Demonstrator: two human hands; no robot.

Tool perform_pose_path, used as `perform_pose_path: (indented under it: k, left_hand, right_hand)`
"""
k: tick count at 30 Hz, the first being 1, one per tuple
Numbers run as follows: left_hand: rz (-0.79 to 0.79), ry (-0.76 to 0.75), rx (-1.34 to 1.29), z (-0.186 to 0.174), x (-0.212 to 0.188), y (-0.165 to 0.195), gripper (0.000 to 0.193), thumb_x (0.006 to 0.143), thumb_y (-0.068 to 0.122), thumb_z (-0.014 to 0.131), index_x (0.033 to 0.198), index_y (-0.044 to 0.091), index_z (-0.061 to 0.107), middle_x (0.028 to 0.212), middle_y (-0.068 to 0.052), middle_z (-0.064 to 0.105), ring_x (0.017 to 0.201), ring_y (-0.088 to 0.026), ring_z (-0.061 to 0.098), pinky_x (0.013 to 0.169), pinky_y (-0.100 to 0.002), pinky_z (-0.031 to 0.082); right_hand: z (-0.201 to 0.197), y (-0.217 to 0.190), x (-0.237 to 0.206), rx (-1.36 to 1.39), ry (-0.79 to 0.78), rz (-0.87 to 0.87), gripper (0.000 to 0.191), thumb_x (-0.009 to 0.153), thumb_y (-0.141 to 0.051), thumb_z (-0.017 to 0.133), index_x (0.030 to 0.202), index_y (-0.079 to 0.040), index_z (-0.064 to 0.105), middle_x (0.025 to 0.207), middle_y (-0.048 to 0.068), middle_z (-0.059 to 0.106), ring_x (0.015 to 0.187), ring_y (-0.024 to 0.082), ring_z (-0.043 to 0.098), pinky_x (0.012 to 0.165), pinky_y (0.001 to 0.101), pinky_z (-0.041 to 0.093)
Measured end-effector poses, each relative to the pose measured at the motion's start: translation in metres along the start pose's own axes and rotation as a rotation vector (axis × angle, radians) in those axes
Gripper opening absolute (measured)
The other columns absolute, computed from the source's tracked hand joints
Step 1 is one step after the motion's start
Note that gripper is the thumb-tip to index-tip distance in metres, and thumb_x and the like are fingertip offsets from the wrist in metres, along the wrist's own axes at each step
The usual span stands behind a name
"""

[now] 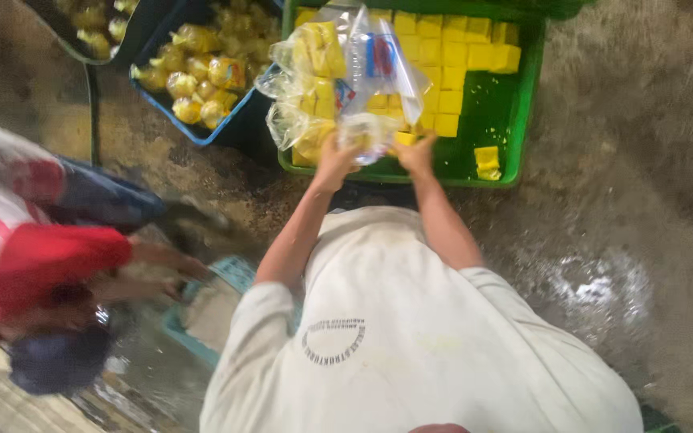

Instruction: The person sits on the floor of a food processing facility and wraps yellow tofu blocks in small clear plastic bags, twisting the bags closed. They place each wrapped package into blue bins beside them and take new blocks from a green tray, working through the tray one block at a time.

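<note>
Over the green crate (528,96), left hand (335,163) holds a clear bag (366,128); right hand (415,152) pinches a yellow cube (405,139), bagging under way.

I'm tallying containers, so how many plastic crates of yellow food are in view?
3: the green plastic crate by both hands, the blue plastic crate left of it, and a dark crate top left. Others may be out of frame.

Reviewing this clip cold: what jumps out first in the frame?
The bright yellow cubes filling the green crate at the top centre, where the left hand and right hand hold a clear plastic bag over them. Left of it, a blue crate holds filled bags. At far left, another person's red sleeve reaches in.
</note>
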State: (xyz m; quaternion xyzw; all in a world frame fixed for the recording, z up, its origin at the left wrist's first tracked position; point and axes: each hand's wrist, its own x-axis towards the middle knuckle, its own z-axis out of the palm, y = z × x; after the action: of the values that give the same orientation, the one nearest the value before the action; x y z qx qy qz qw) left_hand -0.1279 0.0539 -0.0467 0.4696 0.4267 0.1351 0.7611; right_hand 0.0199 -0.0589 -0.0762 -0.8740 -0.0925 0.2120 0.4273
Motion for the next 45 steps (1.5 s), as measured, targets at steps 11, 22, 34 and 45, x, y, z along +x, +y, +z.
perform_pose_path:
  k: [11,22,34,45]
  left_hand:
    - [0.514,-0.128,0.920,0.103,0.034,-0.033,0.040,0.087,0.013,0.064,0.125,0.003,0.061,0.101,-0.027,0.069,0.097,-0.047,0.066,0.082,-0.056,0.052]
    - [0.641,-0.444,1.643,0.085,0.043,-0.034,0.016,0.088,0.018,0.063,0.083,0.007,0.073,0.088,-0.020,0.073,0.083,-0.041,0.073,0.072,-0.059,0.056]
    - [0.512,-0.234,1.308,0.089,0.033,-0.038,0.027,0.081,0.026,0.076,0.099,0.007,0.068,0.108,-0.019,0.068,0.100,-0.038,0.069,0.078,-0.049,0.058]
    - [0.372,0.055,1.253,0.106,0.025,-0.037,0.068,0.064,0.022,0.084,0.124,0.002,0.058,0.133,-0.018,0.050,0.123,-0.040,0.051,0.090,-0.049,0.055]
  right_hand:
    - [-0.134,0.037,0.036,0.249,-0.399,0.307,0.038,0.075,-0.007,0.082,0.109,-0.007,0.065,0.104,0.011,0.070,0.095,0.033,0.071,0.080,0.0499,0.062]
    - [-0.030,-0.005,0.000,-0.477,-0.099,-0.665,0.040,0.084,-0.016,0.073,0.121,-0.002,0.068,0.116,0.029,0.069,0.107,0.048,0.066,0.091,0.0515,0.053]
    - [-0.065,0.013,0.030,-0.292,-0.353,-0.287,0.045,0.081,-0.040,0.062,0.100,-0.003,0.079,0.100,0.023,0.079,0.090,0.033,0.076,0.083,0.0431,0.059]
    - [-0.059,-0.034,0.041,-0.124,0.134,-0.082,0.066,0.070,-0.044,0.088,0.107,0.008,0.069,0.103,0.026,0.072,0.092,0.039,0.068,0.082,0.0438,0.056]
